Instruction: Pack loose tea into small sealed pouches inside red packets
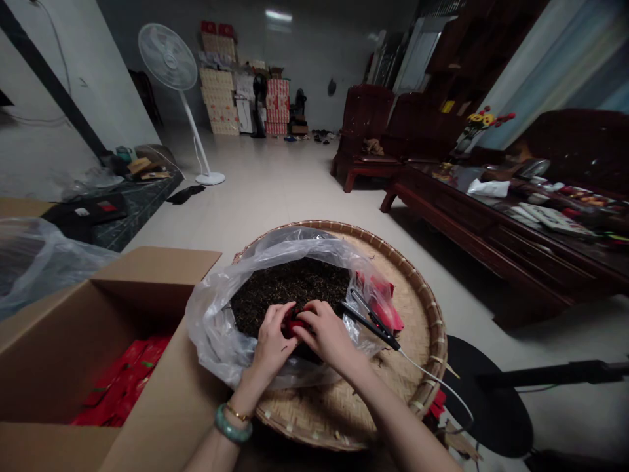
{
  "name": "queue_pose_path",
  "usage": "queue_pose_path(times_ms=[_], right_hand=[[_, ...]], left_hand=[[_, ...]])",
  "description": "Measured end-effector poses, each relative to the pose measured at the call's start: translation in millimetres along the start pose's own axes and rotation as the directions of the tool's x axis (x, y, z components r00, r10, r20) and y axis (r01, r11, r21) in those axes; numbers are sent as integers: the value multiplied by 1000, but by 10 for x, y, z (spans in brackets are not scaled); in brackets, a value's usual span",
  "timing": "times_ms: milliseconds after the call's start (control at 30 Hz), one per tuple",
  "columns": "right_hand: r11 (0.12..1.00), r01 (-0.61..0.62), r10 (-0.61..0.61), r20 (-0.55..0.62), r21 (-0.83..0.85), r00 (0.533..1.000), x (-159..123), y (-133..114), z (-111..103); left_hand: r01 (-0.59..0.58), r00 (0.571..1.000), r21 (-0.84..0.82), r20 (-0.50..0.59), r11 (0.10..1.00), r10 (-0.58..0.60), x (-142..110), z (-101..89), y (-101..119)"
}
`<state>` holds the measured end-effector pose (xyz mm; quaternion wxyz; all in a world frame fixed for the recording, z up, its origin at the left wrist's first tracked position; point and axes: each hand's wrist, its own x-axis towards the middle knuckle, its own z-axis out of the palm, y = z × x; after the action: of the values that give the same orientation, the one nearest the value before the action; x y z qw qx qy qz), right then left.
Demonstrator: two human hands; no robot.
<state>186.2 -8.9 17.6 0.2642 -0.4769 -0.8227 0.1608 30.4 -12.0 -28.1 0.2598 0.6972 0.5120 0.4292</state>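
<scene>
Both hands meet over a clear plastic bag [209, 321] of dark, dried, loose tea-like leaves [295, 282]. My left hand [272, 335] and my right hand [325, 331] have their fingers curled around a small red packet [295, 324]; its lower part is hidden by the fingers. The bag sits wide-mouthed on a round woven bamboo tray [425, 282]. Right of my right hand, a black tong-like device with a white cord [373, 320], resembling a hair straightener, rests across the bag's edge. Flat red packets [390, 308] lie beyond it, partly under the plastic.
An open cardboard box [162, 265] at the left holds several red packets [125, 380]. On the right are a round black stand base [484, 396] and a dark wooden table [457, 216] covered with items. A white fan [189, 118] and stacked cartons [221, 98] stand farther back.
</scene>
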Motion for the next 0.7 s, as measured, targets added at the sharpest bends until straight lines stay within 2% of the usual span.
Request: queue_pose_path(times_ms=[100,167,267,367,433,500,567,700], right_hand=[[990,-20,24,-28,142,999,14,66,-3],[969,-15,34,-75,246,997,17,116,-57],[950,-27,54,-78,310,995,8,179,-186],[965,-3,4,-5,262,1000,-1,221,-323],[978,64,-67,8,201,998,-3,238,-400],[978,118,-119,-5,170,993,-7,247,-454],[977,131,-128,-30,167,991,-20,248,-479],[988,126,-111,-169,86,979,-77,216,-466]], left_hand=[[12,998,32,56,999,-14,-6,-34,-49],[75,986,25,148,997,-78,-1,-91,-95],[229,924,-114,338,967,-179,10,-162,-142],[350,872,-308,451,885,-188,16,-174,-128],[383,862,-364,472,849,-186,21,-165,-88],[365,869,-368,464,855,-172,35,-162,-38],[321,885,-354,442,878,-145,59,-170,8],[275,905,-344,408,898,-121,97,-188,61]])
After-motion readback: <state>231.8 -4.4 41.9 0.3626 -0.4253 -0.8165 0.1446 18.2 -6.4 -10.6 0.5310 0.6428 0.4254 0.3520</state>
